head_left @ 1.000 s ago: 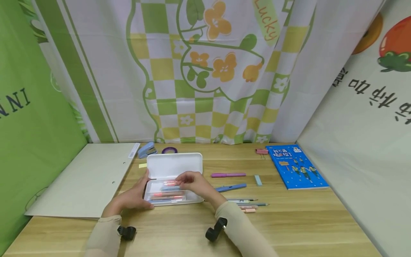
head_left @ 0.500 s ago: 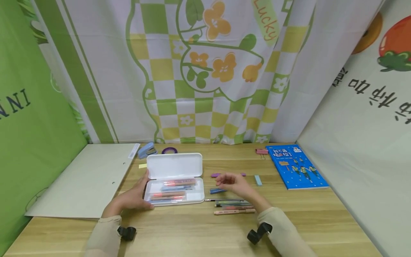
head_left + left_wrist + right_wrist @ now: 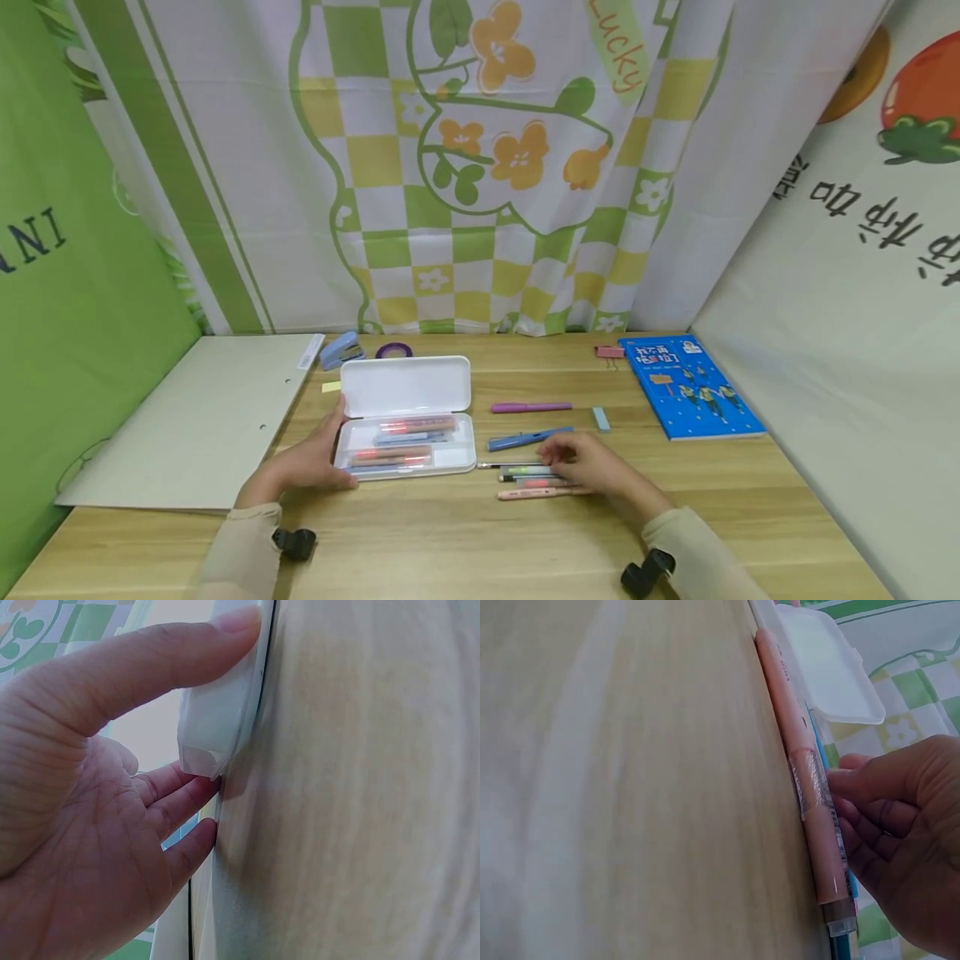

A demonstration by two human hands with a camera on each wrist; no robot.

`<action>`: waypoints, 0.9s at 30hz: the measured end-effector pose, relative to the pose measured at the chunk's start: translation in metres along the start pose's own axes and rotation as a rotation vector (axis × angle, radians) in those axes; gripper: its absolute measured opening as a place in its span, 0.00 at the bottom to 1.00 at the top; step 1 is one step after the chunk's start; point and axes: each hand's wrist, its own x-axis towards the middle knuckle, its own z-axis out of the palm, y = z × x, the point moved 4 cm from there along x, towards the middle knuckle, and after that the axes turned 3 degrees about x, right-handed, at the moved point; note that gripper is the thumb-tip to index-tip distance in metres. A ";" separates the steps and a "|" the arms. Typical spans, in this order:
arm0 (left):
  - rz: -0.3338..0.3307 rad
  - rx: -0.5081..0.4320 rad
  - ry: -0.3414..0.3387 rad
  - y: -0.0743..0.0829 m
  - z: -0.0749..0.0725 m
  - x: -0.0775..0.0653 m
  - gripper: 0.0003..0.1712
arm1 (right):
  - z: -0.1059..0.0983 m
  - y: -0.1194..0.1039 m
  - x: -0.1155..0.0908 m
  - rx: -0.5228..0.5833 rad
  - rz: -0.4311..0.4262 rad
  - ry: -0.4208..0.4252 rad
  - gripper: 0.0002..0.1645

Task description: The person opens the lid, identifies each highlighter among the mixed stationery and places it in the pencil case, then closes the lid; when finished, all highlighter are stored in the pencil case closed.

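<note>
A white pencil case (image 3: 453,459) lies with its lid raised, pens in clear sleeves (image 3: 392,456) inside. My left hand (image 3: 318,457) holds its left end, thumb along the front wall and fingers behind, as the left wrist view shows. My right hand (image 3: 588,462) is over the right part of a row of pens and pencils, fingers curled. The row includes a peach pen (image 3: 525,494) nearest me and a thin pencil (image 3: 510,465) farthest. In the right wrist view the peach pen (image 3: 791,712) partly hides the fingertips (image 3: 840,782); I cannot tell whether they pinch anything.
Behind the row lie a blue pen (image 3: 521,439), a purple pen (image 3: 531,407) and a light-blue eraser (image 3: 601,419). A blue book (image 3: 690,387) and pink binder clip (image 3: 609,352) lie right. A stapler (image 3: 342,350), purple tape roll (image 3: 393,351) and large board (image 3: 195,417) are left.
My right hand has left the pencil case and moved right to the row of pens and pencils, passing over the blue pen. The left hand keeps its place at the case.
</note>
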 end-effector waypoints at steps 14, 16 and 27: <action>0.021 0.000 0.012 0.003 -0.002 -0.001 0.75 | -0.001 -0.001 0.004 -0.084 -0.017 -0.002 0.09; 0.014 -0.003 0.008 0.003 -0.001 -0.001 0.75 | -0.003 -0.001 0.006 0.010 0.039 0.008 0.08; 0.013 0.009 0.009 0.002 -0.002 -0.001 0.75 | 0.002 -0.041 0.054 0.102 -0.097 0.024 0.13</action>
